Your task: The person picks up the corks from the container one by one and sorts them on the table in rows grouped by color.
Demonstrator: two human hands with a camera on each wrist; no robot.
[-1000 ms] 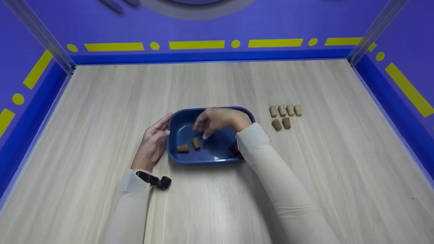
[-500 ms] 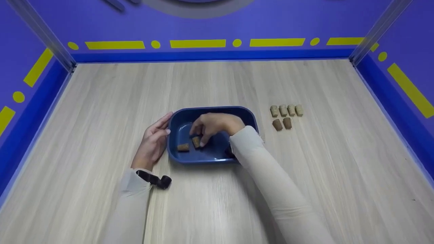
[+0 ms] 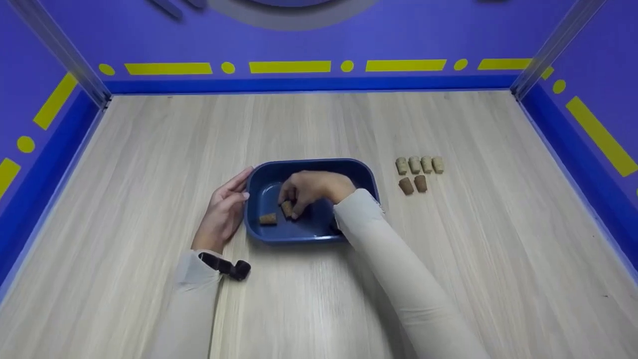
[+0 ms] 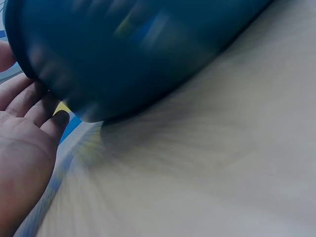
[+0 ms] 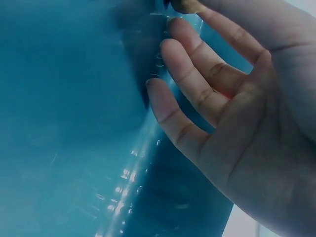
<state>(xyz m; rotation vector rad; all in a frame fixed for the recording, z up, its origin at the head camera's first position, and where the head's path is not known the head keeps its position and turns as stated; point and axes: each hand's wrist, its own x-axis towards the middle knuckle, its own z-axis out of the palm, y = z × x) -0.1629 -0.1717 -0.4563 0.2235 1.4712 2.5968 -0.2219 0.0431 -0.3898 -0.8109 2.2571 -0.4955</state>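
A dark blue rectangular tub [image 3: 319,236] with rounded corners stands mid-table. My left hand [image 3: 223,214] rests against its left end, fingers along the outer wall and thumb at the rim. The left wrist view has these fingers touching the tub's side [image 4: 98,64]. Inside the tub, my right hand [image 3: 314,188] pinches a brown tapered cork [image 3: 287,209] between thumb and index finger. At the top of the right wrist view, part of that cork [image 5: 186,6] shows; the other fingers spread near the tub wall. Another brown cork [image 3: 268,219] lies left of it on the tub floor.
Right of the tub, several pale corks [image 3: 414,165] stand in a row. Two darker brown tapered corks [image 3: 420,183] are in front of them. Blue-purple panels [image 3: 319,45] with yellow marks enclose the wooden table [image 3: 149,174] at the back and sides.
My right hand has moved left and down inside the tub, and its thumb and finger have closed on the nearer cork. The left hand and the tub stay put.
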